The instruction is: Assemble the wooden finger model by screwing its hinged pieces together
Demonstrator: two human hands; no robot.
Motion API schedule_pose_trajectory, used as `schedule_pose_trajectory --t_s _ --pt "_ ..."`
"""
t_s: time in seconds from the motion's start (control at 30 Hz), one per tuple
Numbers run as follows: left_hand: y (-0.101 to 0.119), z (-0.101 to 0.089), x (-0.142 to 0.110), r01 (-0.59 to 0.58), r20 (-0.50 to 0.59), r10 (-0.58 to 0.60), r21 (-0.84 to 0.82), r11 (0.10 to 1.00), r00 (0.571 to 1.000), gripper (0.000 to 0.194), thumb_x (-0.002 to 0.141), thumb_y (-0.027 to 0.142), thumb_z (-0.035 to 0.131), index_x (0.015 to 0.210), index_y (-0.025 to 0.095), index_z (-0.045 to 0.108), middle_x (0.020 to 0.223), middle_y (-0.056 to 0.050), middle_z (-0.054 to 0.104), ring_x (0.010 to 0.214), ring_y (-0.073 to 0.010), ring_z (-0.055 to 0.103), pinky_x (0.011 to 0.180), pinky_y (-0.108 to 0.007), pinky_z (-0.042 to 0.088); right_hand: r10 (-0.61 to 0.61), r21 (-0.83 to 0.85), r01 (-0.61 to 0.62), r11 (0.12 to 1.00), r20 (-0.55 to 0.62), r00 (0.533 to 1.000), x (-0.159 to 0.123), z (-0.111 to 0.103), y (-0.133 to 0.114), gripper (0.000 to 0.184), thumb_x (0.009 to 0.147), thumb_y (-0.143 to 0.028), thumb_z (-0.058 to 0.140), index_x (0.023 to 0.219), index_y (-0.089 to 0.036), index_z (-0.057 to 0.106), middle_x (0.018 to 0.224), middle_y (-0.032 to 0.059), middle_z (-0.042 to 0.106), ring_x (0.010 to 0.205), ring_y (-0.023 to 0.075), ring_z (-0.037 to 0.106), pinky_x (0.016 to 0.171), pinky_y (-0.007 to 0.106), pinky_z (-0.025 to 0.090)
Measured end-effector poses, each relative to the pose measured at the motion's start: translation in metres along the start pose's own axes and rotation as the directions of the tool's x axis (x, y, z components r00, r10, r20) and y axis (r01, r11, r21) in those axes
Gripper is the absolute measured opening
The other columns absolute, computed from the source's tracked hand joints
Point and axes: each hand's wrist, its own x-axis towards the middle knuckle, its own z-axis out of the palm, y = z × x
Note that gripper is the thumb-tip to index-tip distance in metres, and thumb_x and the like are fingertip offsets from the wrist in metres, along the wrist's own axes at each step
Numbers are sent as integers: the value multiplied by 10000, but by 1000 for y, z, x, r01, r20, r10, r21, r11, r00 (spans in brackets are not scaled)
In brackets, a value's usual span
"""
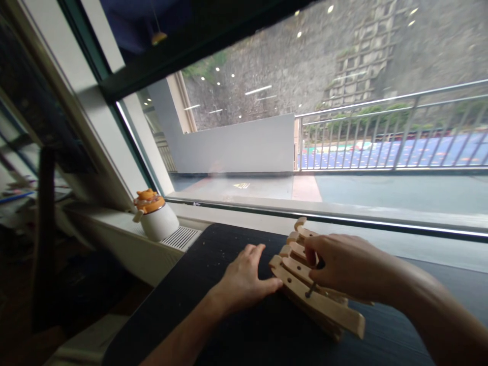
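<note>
A wooden model made of several jointed slats point(324, 307), shaped like a hand, lies on the black tabletop point(213, 315). My right hand point(343, 267) rests on top of it, fingers curled and pinching one of the slats near a dark screw. My left hand point(244, 282) lies flat on the tabletop just left of the model, fingers stretched out, its thumb touching the model's lower left end.
A white mug with an orange cat-shaped lid point(154, 216) stands on the window sill at the left, next to a vent grille point(181, 236). A large window runs behind the table. A dark upright post point(43, 234) stands far left.
</note>
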Motion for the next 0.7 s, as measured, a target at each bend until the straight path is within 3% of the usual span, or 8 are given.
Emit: schedule_pose_trajectory --t_s 0.07,0.13,0.2,0.23,0.33,0.43,0.53,0.7 --pt "12 -14 0 -173 -38 183 182 968 982 593 709 334 702 1253 178 525 1283 -115 530 1215 -292 460 1052 -447 359 -11 3 11 1000 -31 999 4 3 -6 119 755 -311 536 736 -223 614 678 30 658 581 180 553 510 279 252" --pt "27 -17 5 -439 94 429 231 868 898 424 739 276 685 1149 225 586 1184 -48 596 1172 -226 493 1098 -413 295 26 25 -24 999 -75 997 5 9 -6 203 805 -386 506 803 -207 601 706 49 666 603 195 572 516 279 267" --pt "39 -11 12 -588 240 539 245 771 807 366 723 255 710 1076 246 614 1184 -27 606 1201 -219 475 1138 -452 198 56 64 -47 997 -132 990 3 16 -4 188 818 -367 501 853 -200 579 720 45 667 602 187 573 515 272 280" --pt "43 -6 16 -621 284 556 262 739 781 304 710 249 717 1003 243 636 1173 -28 612 1215 -230 462 1127 -459 217 49 87 -35 996 -162 986 1 19 -2 152 816 -332 504 866 -204 570 721 32 665 601 176 570 518 266 286" --pt "45 5 23 -639 306 564 280 717 767 151 779 237 637 928 253 646 1107 -2 640 1223 -219 451 1113 -461 249 3 159 34 987 -223 975 -3 25 1 107 803 -265 526 897 -231 565 730 -7 657 605 152 564 537 252 312" --pt "39 7 25 -626 289 559 270 731 777 202 790 243 606 990 238 632 1215 -27 597 1286 -235 398 1124 -499 218 -19 203 70 977 -244 969 -3 28 -3 87 794 -253 553 875 -248 583 762 -11 655 654 155 574 572 252 341" --pt "35 6 25 -667 320 587 288 688 743 119 799 241 596 895 236 667 1206 -26 609 1299 -256 384 1128 -538 173 -39 222 93 971 -237 971 1 30 -6 69 801 -241 545 848 -250 594 769 -5 646 704 171 578 594 264 353" --pt "37 20 20 -652 300 579 382 656 758 160 824 300 601 926 213 689 1130 -67 643 1256 -292 412 1094 -528 251 -81 255 128 958 -189 979 2 32 1 159 837 -265 534 977 -262 610 822 -1 664 726 175 588 613 268 376"
